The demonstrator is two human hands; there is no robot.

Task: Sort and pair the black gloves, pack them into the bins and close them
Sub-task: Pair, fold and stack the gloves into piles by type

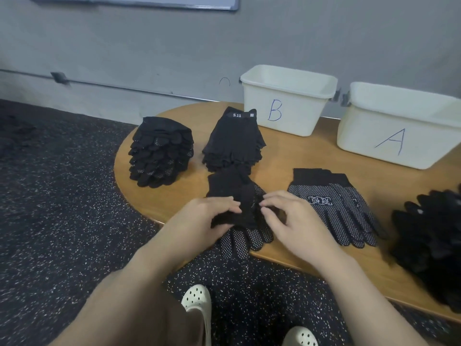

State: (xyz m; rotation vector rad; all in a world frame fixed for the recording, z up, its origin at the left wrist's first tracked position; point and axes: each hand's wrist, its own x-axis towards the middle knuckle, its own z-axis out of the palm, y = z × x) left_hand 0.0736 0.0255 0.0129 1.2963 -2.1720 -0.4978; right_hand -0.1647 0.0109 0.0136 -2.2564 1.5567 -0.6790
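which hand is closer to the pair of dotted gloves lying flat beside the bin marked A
Right. The right hand sits just beside the flat dotted pair, nearly touching its cuff side. The left hand is farther off, beyond the right hand, holding a black glove.

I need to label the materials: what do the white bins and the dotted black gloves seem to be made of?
White rectangular bin marked B and its twin marked A: likely plastic, smooth, matte, with moulded rims. Black gloves with white dots: apparently knitted fabric, with ribbed cuffs; the dots look like a grip coating, perhaps rubber.
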